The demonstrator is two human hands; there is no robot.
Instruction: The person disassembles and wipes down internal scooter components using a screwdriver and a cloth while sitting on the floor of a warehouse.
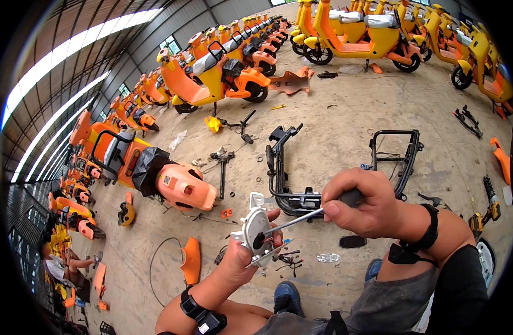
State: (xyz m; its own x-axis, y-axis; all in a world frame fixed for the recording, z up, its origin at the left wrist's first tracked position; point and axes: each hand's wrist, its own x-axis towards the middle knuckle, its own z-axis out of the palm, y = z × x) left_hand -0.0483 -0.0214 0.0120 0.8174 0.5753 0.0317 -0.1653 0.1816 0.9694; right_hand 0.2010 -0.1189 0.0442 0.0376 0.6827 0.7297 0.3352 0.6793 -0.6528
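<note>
My left hand [238, 262] is closed around a round, silver-white housing [255, 222] with a tab on top and a dark hole. Thin red and blue wires show by its lower edge. In my right hand [368, 204] is a screwdriver [294, 220], gripped by its dark handle. Its metal shaft slants down to the left, and the tip meets the housing near the dark hole. Whether it sits on a screw cannot be made out. Beyond my hands a black tubular scooter frame [297, 202] lies on the floor.
An orange scooter [184, 184] stands at the left, with rows of scooters behind. Around me lie an orange panel [191, 261], handlebar parts [223, 167], a wiring bundle [290, 259] and a yellow-black power drill [485, 212]. Another person [66, 268] sits far left.
</note>
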